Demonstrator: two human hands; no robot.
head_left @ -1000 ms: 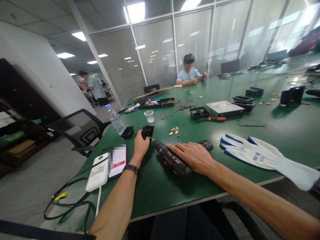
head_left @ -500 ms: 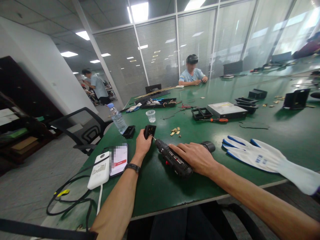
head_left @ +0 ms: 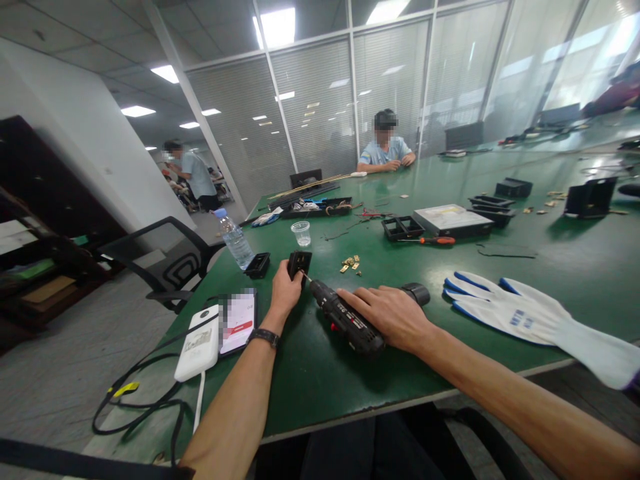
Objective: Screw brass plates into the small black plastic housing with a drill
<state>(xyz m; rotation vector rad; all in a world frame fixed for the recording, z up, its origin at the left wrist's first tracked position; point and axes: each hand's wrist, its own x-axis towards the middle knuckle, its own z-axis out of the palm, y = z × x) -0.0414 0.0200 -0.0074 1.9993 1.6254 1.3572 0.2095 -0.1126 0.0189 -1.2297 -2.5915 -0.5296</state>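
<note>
Head view: holding a black plastic part [head_left: 301, 261] in the left hand [head_left: 285, 291], fingers closed round it, at the table's [head_left: 307, 387] near left. Gripping a cordless drill [head_left: 346, 317] in the right hand [head_left: 393, 311], fingers wrapped over it. Could slip and poke the left thumb [head_left: 299, 277], if pushed crooked. Mostly hidden: drill handle. Hard to see: bit tip [head_left: 307, 275].

Water bottle [head_left: 235, 241] near a clear plastic cup [head_left: 301, 235]

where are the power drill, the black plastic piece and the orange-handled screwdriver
power drill [head_left: 346, 319]: head view, on the side of its body
black plastic piece [head_left: 301, 261]: head view, on its exposed face
orange-handled screwdriver [head_left: 438, 241]: head view, on its handle
</note>
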